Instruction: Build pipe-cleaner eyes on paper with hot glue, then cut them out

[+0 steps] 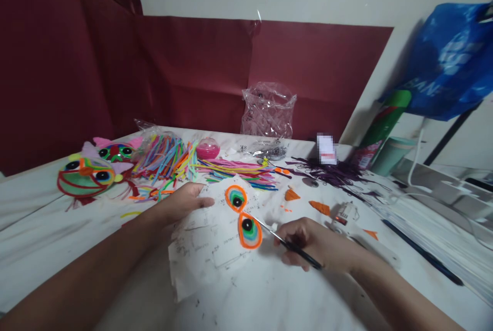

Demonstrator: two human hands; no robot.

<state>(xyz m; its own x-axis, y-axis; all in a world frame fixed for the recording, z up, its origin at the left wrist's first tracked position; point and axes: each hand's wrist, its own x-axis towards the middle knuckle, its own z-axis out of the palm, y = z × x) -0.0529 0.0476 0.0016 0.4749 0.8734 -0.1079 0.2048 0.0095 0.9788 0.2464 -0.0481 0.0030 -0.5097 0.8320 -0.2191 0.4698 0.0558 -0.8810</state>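
Note:
My left hand (192, 197) pinches the upper left edge of a white sheet of paper (204, 238) with printed marks. On the sheet's right side sit two eye shapes, an upper eye (236, 199) and a lower eye (249, 230), ringed in orange, green and blue with black pupils. My right hand (300, 243) grips a pair of scissors (287, 244) with dark handles. Their metal blades point up and left, at the paper's edge between the two eyes. Whether the blades are touching the paper I cannot tell.
Colourful pipe cleaners (169, 156) and two face-like crafts (90, 174) lie at the left. Dark purple strands (339, 171), orange scraps (319, 207) and a white glue gun (346, 218) are on the right. A clear plastic bag (267, 112) stands at the back; a blue bag (447, 63) hangs at the right.

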